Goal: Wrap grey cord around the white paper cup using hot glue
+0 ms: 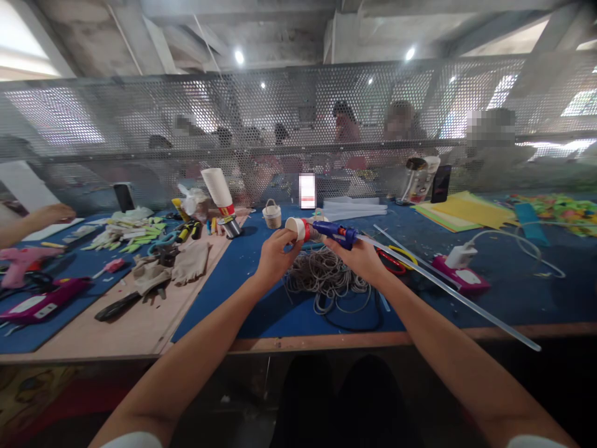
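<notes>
Gluing step, we judge: the tip of the blue glue gun meets the small paper cup. Both are held in the air over the grey cord coil, which lies near the desk's front edge, approx mid-length.

L hand: fingers curled round the cup w/ thumb on the near side, closed snug. The cup is tipped on its side, one round end toward us.

R hand: wrapped shut round the gun's grip. We can't tell if a finger is on the trigger.

A long clear glue stick runs out the gun's back toward the desk's front-right edge.

Next move, in our view, calls for a steady cup, the tip held on the cup wall, a light squeeze, and L fingertips clear of the hot tip.

A small basket stands further back, and red-handled scissors lie just R of the coil.
</notes>
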A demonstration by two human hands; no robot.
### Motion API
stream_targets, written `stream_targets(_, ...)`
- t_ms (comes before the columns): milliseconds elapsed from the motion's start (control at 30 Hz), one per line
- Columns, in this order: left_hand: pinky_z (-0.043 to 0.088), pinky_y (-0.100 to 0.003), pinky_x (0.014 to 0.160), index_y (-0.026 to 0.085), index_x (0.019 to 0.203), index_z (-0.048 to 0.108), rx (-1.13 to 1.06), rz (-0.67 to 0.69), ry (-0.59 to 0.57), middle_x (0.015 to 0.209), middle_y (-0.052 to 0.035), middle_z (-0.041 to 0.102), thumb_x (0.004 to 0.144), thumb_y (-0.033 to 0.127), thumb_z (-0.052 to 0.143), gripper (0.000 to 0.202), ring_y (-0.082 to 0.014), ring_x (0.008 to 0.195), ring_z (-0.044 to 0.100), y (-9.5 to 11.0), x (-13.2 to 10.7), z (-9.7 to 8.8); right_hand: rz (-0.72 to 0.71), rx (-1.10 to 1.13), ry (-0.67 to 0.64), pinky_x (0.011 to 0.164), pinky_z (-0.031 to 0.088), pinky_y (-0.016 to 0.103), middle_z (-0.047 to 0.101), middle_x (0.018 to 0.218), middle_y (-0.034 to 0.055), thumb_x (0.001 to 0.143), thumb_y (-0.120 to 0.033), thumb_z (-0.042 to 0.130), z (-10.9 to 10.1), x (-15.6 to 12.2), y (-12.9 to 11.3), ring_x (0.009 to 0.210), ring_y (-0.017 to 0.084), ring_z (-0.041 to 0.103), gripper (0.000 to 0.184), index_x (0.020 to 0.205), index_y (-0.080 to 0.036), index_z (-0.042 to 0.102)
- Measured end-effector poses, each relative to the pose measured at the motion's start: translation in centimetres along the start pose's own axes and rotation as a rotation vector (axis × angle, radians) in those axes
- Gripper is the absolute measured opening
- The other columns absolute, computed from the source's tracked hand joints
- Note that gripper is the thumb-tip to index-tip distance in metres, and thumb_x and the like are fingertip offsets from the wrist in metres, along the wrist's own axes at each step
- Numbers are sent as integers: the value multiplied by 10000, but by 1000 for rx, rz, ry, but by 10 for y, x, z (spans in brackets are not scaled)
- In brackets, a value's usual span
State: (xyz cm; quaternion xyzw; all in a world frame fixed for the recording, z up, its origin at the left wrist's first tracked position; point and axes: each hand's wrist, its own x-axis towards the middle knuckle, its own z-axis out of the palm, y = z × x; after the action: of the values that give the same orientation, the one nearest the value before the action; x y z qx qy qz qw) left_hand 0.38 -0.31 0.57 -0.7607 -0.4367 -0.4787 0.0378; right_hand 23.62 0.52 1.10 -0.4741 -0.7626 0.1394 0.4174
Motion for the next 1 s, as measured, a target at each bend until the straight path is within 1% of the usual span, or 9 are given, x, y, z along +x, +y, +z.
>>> stream_targets(200,411,-262,704,184,765,614,-13,-26,11,771,-16,599,907,263,587,165,-153,745,545,-3,0,0,-1,-12,5,662,463,316,690,705,43,871,-685,536,2,-1,2,726,244,661,508,866,-219,737)
stream_targets(400,418,-266,696,181,789,640,-59,-61,12,765,-17,594,913,285,586,171,-151,716,536,-1,1,-2,-42,6,-1,753,496,342,747,813,64,892,-630,558,3,0,3,834,269,698,459,973,-224,758)
stream_targets(500,414,-261,683,176,807,659,-95,-85,19,760,-16,599,917,310,591,186,-147,698,524,1,2,-4,-28,-22,-21,742,494,338,752,816,63,883,-640,566,3,-1,2,839,276,703,468,982,-227,764)
stream_targets(633,407,-261,673,169,867,704,-131,-129,0,784,-24,640,922,357,592,225,-147,693,517,1,3,-5,-15,-29,-36,718,481,332,751,802,57,874,-668,551,3,-1,2,824,277,702,496,991,-236,767)
stream_targets(767,407,-260,673,170,883,719,-160,-175,13,815,-31,680,911,384,600,246,-150,701,530,-1,3,-5,-28,-24,-46,709,471,323,750,798,54,880,-651,550,3,-1,2,805,264,694,475,991,-244,769)
stream_targets(1000,425,-256,674,154,895,722,-278,-273,34,824,-24,689,869,327,621,202,-144,701,542,-3,4,-2,-21,-57,-71,666,459,308,734,759,39,880,-659,542,5,-1,2,760,260,689,482,983,-242,761)
